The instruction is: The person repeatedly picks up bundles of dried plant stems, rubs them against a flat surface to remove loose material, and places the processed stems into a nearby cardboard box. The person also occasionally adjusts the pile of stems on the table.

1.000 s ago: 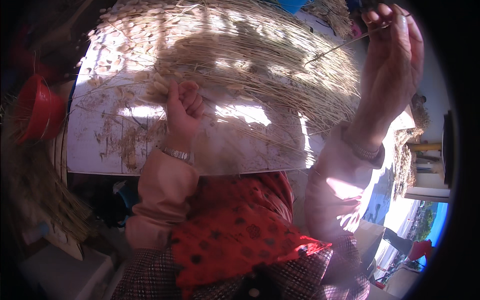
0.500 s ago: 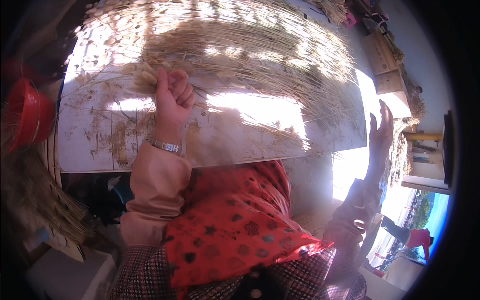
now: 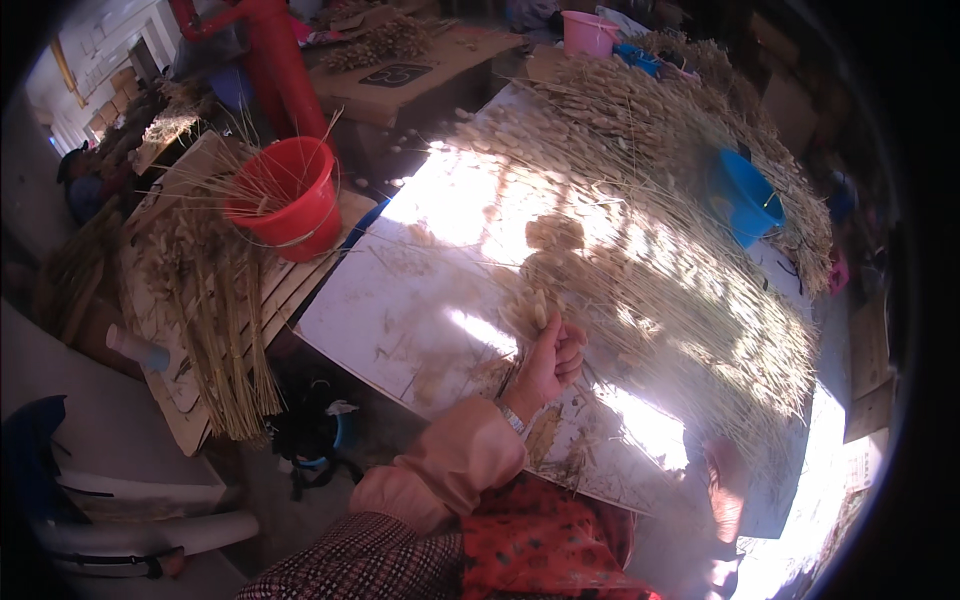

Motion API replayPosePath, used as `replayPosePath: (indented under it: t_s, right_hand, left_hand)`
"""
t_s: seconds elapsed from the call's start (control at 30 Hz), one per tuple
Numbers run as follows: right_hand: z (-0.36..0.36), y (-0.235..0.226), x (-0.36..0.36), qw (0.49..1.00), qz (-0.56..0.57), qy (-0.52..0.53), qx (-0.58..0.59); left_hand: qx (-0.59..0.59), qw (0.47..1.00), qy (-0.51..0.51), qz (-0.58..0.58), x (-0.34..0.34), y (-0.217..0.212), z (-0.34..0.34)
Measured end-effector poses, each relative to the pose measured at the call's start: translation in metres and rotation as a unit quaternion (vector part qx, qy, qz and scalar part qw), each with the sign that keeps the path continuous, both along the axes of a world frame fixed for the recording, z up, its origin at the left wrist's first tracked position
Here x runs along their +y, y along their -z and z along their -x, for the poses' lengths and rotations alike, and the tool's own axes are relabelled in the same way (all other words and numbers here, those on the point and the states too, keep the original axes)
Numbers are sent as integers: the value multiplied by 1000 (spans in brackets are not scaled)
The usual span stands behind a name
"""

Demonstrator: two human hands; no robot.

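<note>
Red patterned cloth (image 3: 545, 535) covers the lap at the bottom of the frame, beside a pinkish sleeve (image 3: 450, 460). At lower right, the right hand (image 3: 725, 480) is dim and blurred by the table's near edge; I cannot tell whether its fingers are apart or together. Near the centre, the left hand (image 3: 553, 362) is closed around a small bunch (image 3: 527, 312) of dry grass, fluffy heads poking up past the thumb, a hold that probably keeps the heads level and uncrushed.

Beyond, loose stalks (image 3: 700, 300) cover the table's right side, mostly heads to the upper left and stems to the lower right, likely so they don't tangle. Left of the bunch, the white table (image 3: 390, 310) gives that hand room to move, up to the slanting left edge. Past that edge, tied-looking bundles (image 3: 225, 320) and a red bucket (image 3: 300, 215) crowd the left. A blue bucket (image 3: 742, 205) bounds the upper right; farther still stand a cardboard box (image 3: 430, 75) and a pink bucket (image 3: 588, 35).
</note>
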State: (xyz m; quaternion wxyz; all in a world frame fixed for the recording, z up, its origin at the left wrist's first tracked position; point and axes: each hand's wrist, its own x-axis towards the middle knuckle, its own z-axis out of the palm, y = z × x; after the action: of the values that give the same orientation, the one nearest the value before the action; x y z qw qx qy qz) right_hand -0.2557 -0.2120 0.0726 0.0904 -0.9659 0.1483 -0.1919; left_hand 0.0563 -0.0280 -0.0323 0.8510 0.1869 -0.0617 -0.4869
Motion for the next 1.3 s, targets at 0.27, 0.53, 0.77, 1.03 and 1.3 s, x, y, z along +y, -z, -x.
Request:
replayPosePath:
  t_s: [0.27,0.53,0.77,1.03,1.3]
  right_hand:
    - [-84,-20,45,997,7,-48,-52]
    - [-102,6,79,982,-183,49,26]
    - [-93,13,79,986,-164,-13,19]
    - [-102,0,87,958,-279,-52,38]
    - [-154,8,31,973,-232,-16,-12]
  left_hand:
    - [-53,998,11,19,4,-12,-1]
    - [-45,985,39,164,3,-10,2]
    - [-71,987,13,145,5,-16,5]
    - [-42,998,-20,31,3,-9,2]
    - [9,1000,-24,9,-8,-2,2]
